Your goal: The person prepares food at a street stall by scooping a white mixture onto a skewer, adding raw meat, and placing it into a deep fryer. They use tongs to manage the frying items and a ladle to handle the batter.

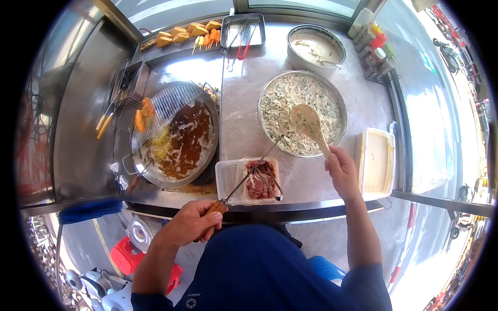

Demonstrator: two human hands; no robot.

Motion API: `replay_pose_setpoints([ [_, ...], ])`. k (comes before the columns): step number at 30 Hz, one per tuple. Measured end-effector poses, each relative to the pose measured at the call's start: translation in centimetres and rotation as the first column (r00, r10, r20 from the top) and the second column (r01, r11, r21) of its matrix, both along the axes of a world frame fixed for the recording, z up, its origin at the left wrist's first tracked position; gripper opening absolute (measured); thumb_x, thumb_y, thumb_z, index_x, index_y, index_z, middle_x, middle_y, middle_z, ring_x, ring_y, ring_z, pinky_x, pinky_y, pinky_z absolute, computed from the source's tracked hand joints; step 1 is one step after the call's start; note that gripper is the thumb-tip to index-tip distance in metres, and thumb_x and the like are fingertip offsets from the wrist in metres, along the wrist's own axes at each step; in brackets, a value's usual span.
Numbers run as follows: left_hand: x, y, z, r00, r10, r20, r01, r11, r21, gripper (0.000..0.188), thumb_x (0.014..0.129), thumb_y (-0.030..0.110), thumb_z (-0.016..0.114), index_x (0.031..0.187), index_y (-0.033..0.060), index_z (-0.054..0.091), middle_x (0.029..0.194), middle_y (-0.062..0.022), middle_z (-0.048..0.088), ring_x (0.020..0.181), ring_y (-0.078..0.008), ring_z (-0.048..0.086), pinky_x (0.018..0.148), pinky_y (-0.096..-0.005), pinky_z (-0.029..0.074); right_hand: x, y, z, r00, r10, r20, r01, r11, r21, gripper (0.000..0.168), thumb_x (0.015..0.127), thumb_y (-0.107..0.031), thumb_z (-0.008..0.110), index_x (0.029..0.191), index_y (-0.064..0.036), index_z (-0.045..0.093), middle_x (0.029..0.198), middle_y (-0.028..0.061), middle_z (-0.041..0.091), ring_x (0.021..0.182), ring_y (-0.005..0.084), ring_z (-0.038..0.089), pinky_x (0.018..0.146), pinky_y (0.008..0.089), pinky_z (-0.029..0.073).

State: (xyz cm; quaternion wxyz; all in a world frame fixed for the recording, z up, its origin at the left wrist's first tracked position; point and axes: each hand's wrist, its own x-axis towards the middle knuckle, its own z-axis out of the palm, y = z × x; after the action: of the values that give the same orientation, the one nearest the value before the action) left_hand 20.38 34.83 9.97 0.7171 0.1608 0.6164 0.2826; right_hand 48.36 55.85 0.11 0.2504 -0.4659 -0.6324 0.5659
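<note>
My left hand (198,223) grips the wooden handle of a long metal-rod tool (249,175). Its rod slants up across a plastic container to the near rim of a wide metal bowl (342,134); the tool's head is hard to make out against the food. Inside the bowl lies a pale mixture of chopped vegetables (297,85). In my right hand (342,171) is the handle of a pale, broad spoon (309,122), its batter-smeared head over the mixture. Below the rod, raw chopped meat (258,184) fills one side of the plastic container (227,177), with metal tongs (278,190) resting there.
Left stands a wok of bubbling oil (188,136), with fried pieces (144,112) on its wire rack (163,97). Behind are a batter pot (317,48), a metal tray (256,37) and skewered food (210,39). Rightward sit condiment bottles (375,54) and a white tub (375,161).
</note>
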Motion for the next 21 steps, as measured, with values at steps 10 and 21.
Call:
replay_pose_setpoints([
  [10,0.2,0.5,0.3,1.0,-0.029,0.005,0.029,1.0,0.006,0.021,0.088,0.016,0.049,0.1,-0.0006,0.052,0.071,-0.0024,0.052,0.048,-0.0052,0.046,0.039,-0.0177,0.036,-0.7,-1.5,0.3,0.983,-0.018,0.18,-0.018,0.981,0.195,0.022,0.09,-0.012,0.047,0.105,0.001,0.056,0.062,0.0023,0.051,0.058,0.0077,0.048,0.053,0.023,0.04],
  [21,0.0,-0.5,0.1,1.0,0.02,0.02,-0.02,1.0,0.006,0.029,0.086,0.017,0.051,0.108,-0.0026,0.051,0.071,-0.0015,0.054,0.046,-0.0051,0.045,0.037,-0.0166,0.032,-1.6,-0.1,1.7,0.99,-0.088,0.112,0.062,0.974,0.22,0.022,0.09,-0.011,0.047,0.106,0.002,0.055,0.062,0.0007,0.048,0.058,0.0067,0.045,0.053,0.0222,0.038],
])
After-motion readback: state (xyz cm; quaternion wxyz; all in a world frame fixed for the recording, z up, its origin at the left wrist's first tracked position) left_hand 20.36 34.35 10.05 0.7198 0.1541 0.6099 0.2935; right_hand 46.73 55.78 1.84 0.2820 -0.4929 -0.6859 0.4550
